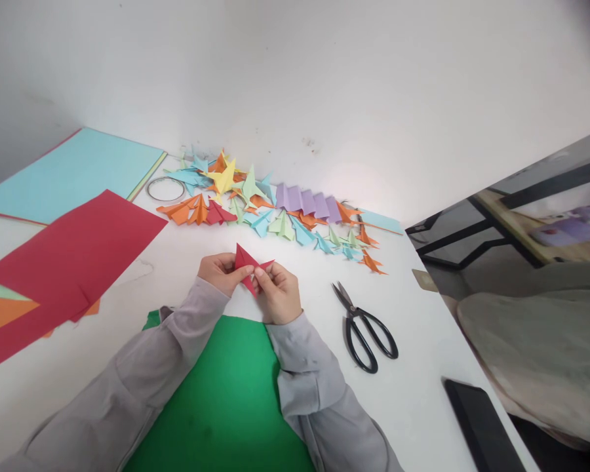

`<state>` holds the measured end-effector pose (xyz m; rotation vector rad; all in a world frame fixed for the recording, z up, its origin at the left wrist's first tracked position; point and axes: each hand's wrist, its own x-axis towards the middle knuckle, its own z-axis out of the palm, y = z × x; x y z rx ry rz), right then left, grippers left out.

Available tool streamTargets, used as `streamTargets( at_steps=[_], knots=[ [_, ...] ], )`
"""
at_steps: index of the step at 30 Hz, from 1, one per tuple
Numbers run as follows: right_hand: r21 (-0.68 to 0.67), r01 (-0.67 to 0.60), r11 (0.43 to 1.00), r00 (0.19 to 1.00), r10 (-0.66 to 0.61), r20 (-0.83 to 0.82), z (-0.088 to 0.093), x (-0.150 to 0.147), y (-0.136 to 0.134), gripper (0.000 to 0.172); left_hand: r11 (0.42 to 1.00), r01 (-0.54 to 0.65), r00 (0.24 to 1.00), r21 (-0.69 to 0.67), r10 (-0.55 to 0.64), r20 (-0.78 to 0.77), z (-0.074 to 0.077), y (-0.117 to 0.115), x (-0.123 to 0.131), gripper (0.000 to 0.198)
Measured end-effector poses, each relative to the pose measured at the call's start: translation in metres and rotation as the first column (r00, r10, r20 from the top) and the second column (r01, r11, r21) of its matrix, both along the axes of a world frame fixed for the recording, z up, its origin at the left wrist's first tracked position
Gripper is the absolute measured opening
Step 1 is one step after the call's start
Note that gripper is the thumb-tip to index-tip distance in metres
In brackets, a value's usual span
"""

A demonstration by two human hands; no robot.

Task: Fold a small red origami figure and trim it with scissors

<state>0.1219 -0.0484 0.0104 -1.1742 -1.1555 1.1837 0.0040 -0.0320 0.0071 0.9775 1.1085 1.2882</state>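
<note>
A small folded piece of red paper (pixel 244 259) is pinched between my two hands above the white table. My left hand (pixel 222 273) grips its left side with thumb and fingers. On its right side, my right hand (pixel 279 293) pinches it, the thumb close to the left thumb. Pointed corners of the folded paper stick out at the top, the right and below. Part of it is hidden behind my fingers. Beneath my forearms lies a green sheet (pixel 226 393).
Folded paper shapes in several colours (pixel 280 219) line the wall. Black-handled scissors (pixel 361 328) lie to the right, a dark phone-like slab (pixel 482 426) near the table edge. At left are red sheets (pixel 78 252), a blue sheet (pixel 78 174) and a tape roll (pixel 165 189).
</note>
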Motion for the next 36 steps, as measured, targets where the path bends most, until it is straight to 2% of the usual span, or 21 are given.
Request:
streamTargets(
  at_steps=[6,13,17,20,23,29,36],
  knots=[
    [0.007,-0.066,0.998,0.997,0.066,-0.027,0.0,0.0,-0.001,0.039,0.998,0.037,0.995,-0.053,-0.032,0.092,0.002,-0.001,-0.001,0.025],
    [0.004,-0.16,0.987,0.972,0.158,-0.173,-0.006,0.0,0.0,0.037,0.976,0.168,0.95,-0.138,-0.124,0.286,0.019,-0.004,-0.003,0.027],
    [-0.043,-0.204,0.978,0.949,0.187,-0.255,-0.009,0.001,0.001,0.037,0.947,0.304,0.892,-0.103,-0.245,0.379,0.023,-0.005,-0.004,0.027],
    [-0.056,-0.211,0.976,0.943,0.188,-0.274,-0.009,0.002,0.001,0.036,0.935,0.345,0.868,-0.082,-0.284,0.408,0.021,-0.005,-0.004,0.026],
    [-0.02,-0.176,0.984,0.951,0.165,-0.263,-0.01,0.001,0.001,0.035,0.943,0.312,0.886,-0.12,-0.243,0.396,0.02,-0.004,-0.004,0.026],
    [-0.007,-0.051,0.999,0.954,0.047,-0.296,-0.01,-0.003,0.001,0.029,0.973,0.104,0.921,-0.205,-0.017,0.388,0.019,-0.002,-0.001,0.026],
    [-0.056,-0.118,0.992,0.915,0.086,-0.394,-0.007,-0.002,0.001,0.023,0.981,0.006,0.934,-0.195,0.065,0.352,0.021,-0.001,-0.002,0.026]
  ],
)
